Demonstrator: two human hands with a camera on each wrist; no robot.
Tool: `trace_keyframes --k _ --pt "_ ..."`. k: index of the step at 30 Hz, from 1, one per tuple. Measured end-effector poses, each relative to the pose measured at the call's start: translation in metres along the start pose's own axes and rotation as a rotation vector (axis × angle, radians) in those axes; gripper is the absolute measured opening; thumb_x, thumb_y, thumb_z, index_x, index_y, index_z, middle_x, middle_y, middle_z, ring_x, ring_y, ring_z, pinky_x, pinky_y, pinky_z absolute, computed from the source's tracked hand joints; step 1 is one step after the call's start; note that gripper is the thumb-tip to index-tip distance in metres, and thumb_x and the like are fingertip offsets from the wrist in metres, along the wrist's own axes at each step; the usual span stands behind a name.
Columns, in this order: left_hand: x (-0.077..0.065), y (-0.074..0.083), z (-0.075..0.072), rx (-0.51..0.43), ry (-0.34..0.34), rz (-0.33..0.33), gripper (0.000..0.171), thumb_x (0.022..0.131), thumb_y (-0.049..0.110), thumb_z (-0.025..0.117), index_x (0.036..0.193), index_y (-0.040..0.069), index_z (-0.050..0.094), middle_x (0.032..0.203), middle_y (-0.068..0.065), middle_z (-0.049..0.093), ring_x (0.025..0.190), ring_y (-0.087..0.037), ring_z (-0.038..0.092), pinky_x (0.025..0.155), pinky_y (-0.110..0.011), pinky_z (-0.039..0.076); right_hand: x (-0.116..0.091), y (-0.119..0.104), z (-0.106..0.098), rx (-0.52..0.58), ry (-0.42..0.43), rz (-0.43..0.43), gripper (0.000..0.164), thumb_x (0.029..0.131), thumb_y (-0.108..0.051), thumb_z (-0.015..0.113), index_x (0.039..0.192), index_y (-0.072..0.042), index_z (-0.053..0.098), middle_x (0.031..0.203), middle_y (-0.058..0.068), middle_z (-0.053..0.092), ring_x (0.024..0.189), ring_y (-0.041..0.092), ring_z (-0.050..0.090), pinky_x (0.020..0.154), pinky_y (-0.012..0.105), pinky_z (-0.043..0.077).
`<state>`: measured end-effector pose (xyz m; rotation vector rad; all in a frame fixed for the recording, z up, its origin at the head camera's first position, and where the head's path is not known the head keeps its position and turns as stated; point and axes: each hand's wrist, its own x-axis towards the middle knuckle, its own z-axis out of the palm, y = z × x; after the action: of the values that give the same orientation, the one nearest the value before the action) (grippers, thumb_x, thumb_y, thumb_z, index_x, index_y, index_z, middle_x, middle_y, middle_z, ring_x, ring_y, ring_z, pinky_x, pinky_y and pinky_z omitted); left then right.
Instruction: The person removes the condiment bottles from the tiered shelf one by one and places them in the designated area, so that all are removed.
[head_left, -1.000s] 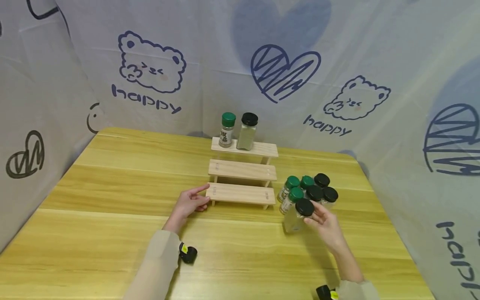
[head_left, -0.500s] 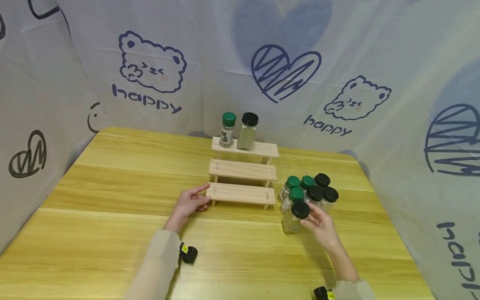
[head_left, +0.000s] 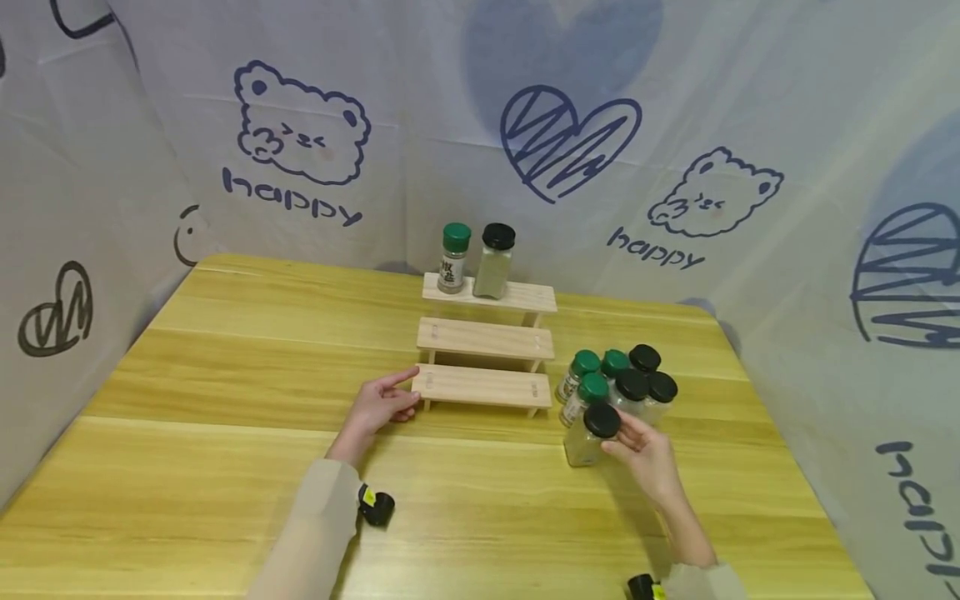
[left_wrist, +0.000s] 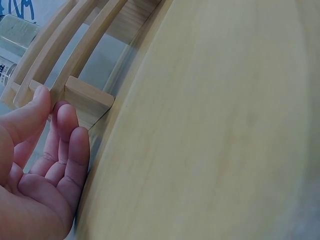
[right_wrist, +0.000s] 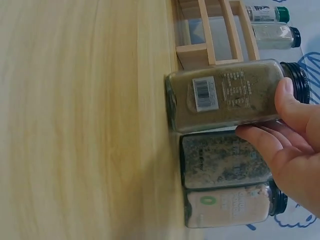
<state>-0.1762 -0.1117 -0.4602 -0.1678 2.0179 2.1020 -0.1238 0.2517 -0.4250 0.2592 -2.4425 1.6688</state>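
In the head view my right hand [head_left: 647, 457] holds a square spice jar [head_left: 582, 445] with a black lid, in front of the other jars. The right wrist view shows a brownish powder inside the jar [right_wrist: 225, 95] and a barcode label; the thumb lies near its lid and the fingers pass behind. My left hand [head_left: 379, 407] pinches the left end of a three-step wooden rack [head_left: 480, 387] at its lowest step. Up close in the left wrist view, the thumb and fingertips [left_wrist: 67, 117] meet that step's end. A green-lidded shaker [head_left: 452, 271] and a black-lidded jar [head_left: 492, 271] stand on the top step.
Right of the rack, several green-lidded shakers [head_left: 570, 387] and black-lidded jars [head_left: 660, 389] stand close together on the wooden table [head_left: 480, 517]. Behind the table hangs a printed cloth [head_left: 420, 167] with hearts and bears.
The right hand has shifted the black-lidded jar slightly left and set it more upright, mostly in the first half second. The left hand and the rack have stayed in place.
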Motion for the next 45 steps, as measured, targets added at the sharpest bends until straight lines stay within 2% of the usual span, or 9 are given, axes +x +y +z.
trace_keyframes --k 5,9,20,30,35,36,38,43,45 --pt "0.000 0.000 0.000 0.003 0.001 -0.002 0.045 0.084 0.002 0.060 0.127 0.002 0.048 0.083 -0.015 0.065 0.059 -0.012 0.058 0.059 -0.026 0.051 -0.001 -0.002 -0.001 -0.225 0.101 -0.086 0.043 0.061 0.016 0.070 0.103 0.017 0.058 0.090 0.030 0.060 0.077 -0.004 0.055 0.061 0.009 0.046" --pt "0.000 0.000 0.000 0.000 -0.002 -0.001 0.045 0.084 0.001 0.060 0.127 0.002 0.048 0.083 -0.015 0.065 0.059 -0.012 0.058 0.059 -0.026 0.051 -0.001 -0.003 -0.004 -0.300 0.172 -0.100 0.034 0.061 0.016 0.071 0.094 0.015 0.062 0.076 0.025 0.063 0.065 -0.007 0.056 0.055 0.009 0.045" --pt "0.000 -0.001 -0.001 0.000 0.004 0.006 0.045 0.084 0.002 0.061 0.127 0.003 0.048 0.084 -0.016 0.065 0.059 -0.012 0.058 0.059 -0.026 0.051 -0.006 -0.005 -0.003 -0.297 0.167 -0.097 0.023 0.060 0.009 0.077 0.078 0.012 0.063 0.069 0.020 0.064 0.057 -0.003 0.057 0.053 0.010 0.046" --pt "0.000 -0.002 0.000 -0.007 0.010 0.012 0.045 0.083 0.001 0.061 0.126 0.002 0.049 0.082 -0.015 0.065 0.059 -0.012 0.058 0.060 -0.026 0.051 -0.004 -0.020 -0.006 -0.363 0.191 0.007 0.025 0.066 0.000 0.077 0.086 0.007 0.064 0.080 0.017 0.066 0.068 0.012 0.062 0.057 0.009 0.045" --pt "0.001 -0.003 0.000 -0.015 0.010 0.007 0.045 0.083 0.001 0.061 0.126 0.002 0.049 0.082 -0.013 0.066 0.059 -0.012 0.058 0.060 -0.025 0.051 0.001 -0.029 -0.009 -0.342 0.159 -0.075 0.029 0.067 -0.002 0.076 0.092 0.007 0.064 0.088 0.019 0.064 0.077 0.024 0.062 0.062 0.016 0.049" --pt "0.001 -0.002 0.000 -0.019 0.010 0.003 0.045 0.083 0.000 0.061 0.126 0.003 0.049 0.082 -0.013 0.066 0.059 -0.012 0.058 0.060 -0.025 0.051 0.002 -0.031 -0.010 -0.294 0.139 -0.115 0.028 0.069 -0.004 0.076 0.093 0.005 0.064 0.089 0.018 0.064 0.078 0.024 0.062 0.064 0.019 0.050" --pt "0.001 -0.002 0.000 -0.017 0.011 0.003 0.045 0.083 0.001 0.061 0.127 0.003 0.049 0.082 -0.013 0.066 0.059 -0.012 0.058 0.060 -0.025 0.051 0.010 -0.004 -0.015 -0.282 0.141 -0.163 0.029 0.070 -0.012 0.077 0.095 -0.002 0.066 0.091 0.012 0.065 0.079 0.019 0.062 0.066 0.020 0.050" --pt "0.001 -0.002 -0.001 -0.016 0.011 0.002 0.045 0.083 0.000 0.061 0.127 0.003 0.049 0.083 -0.013 0.066 0.060 -0.013 0.058 0.060 -0.026 0.051 0.045 0.099 -0.030 -0.323 0.175 -0.229 0.033 0.071 -0.025 0.077 0.102 -0.022 0.066 0.096 -0.003 0.064 0.081 0.011 0.061 0.067 0.018 0.048" --pt "0.001 -0.003 -0.001 -0.014 0.003 0.001 0.045 0.083 0.001 0.060 0.127 0.003 0.049 0.084 -0.014 0.065 0.060 -0.013 0.058 0.061 -0.026 0.051 0.054 0.110 -0.031 -0.309 0.159 -0.251 0.034 0.072 -0.026 0.076 0.105 -0.024 0.065 0.097 -0.004 0.064 0.082 0.010 0.060 0.067 0.019 0.048"
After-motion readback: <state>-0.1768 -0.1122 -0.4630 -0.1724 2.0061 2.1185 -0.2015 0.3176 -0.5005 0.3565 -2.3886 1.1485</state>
